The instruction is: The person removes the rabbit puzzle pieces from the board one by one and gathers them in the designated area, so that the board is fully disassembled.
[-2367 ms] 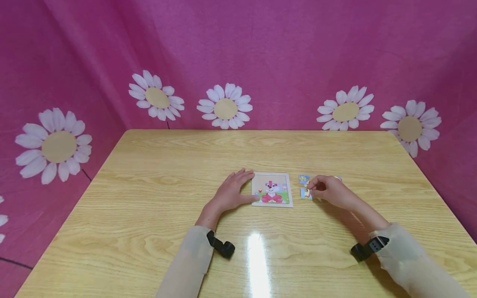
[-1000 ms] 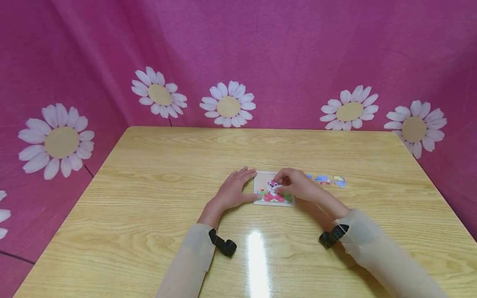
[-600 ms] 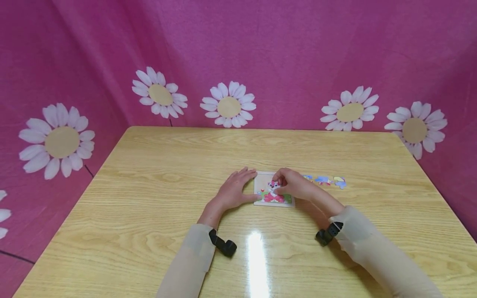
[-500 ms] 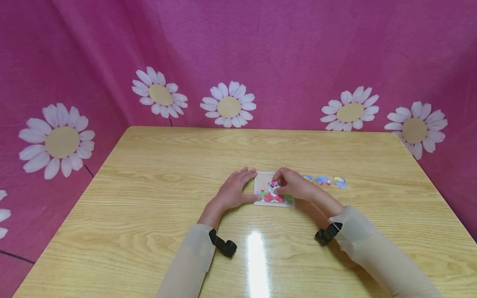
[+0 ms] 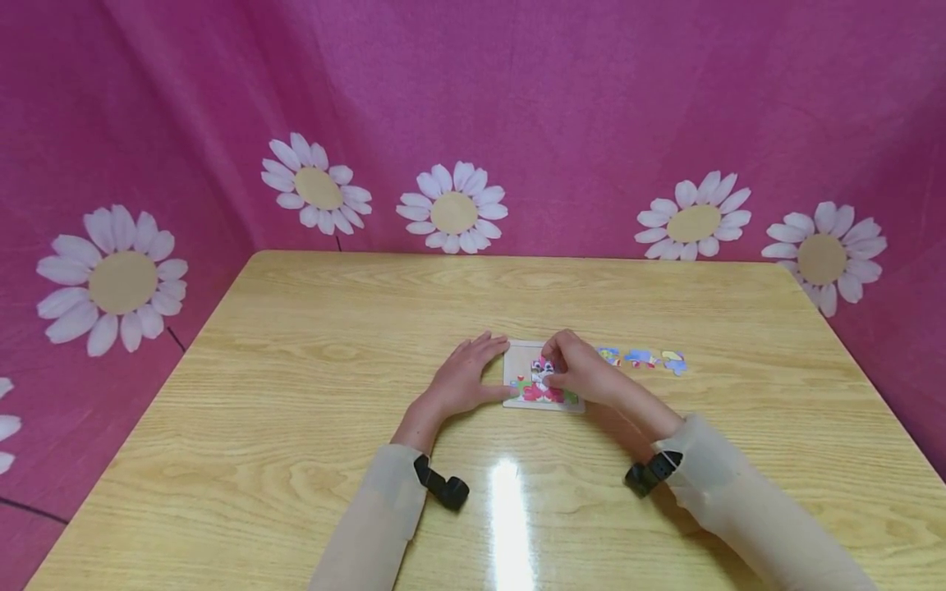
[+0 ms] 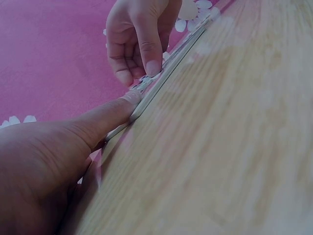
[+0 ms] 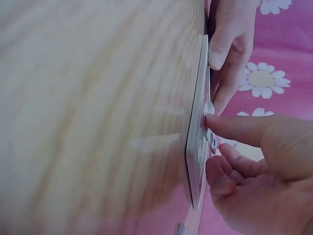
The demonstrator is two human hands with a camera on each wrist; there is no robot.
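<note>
A small jigsaw board (image 5: 545,407) with a pale frame lies flat on the table, showing a partly assembled pink-and-white cartoon animal on green. My left hand (image 5: 460,382) spreads along its left side, the fingertips at the far left corner and the thumb pressing on the near left rim. Over the picture, my right hand (image 5: 589,373) pinches a puzzle piece (image 7: 213,139) between thumb and fingers, down close at the board's surface. Most of that piece and the board's right part are hidden behind the right hand in the head view.
Right of the board lie several loose puzzle pieces (image 5: 642,358), blue with yellow and red bits, partly behind the right hand. The wooden table (image 5: 296,345) extends to a pink curtain (image 5: 562,123) with white daisies. Each sleeved wrist carries a black camera (image 5: 452,492).
My right hand has travelled left from the loose pieces to the board, bringing a piece from the near row. Over the last half second it barely shifts. My left hand stays put.
</note>
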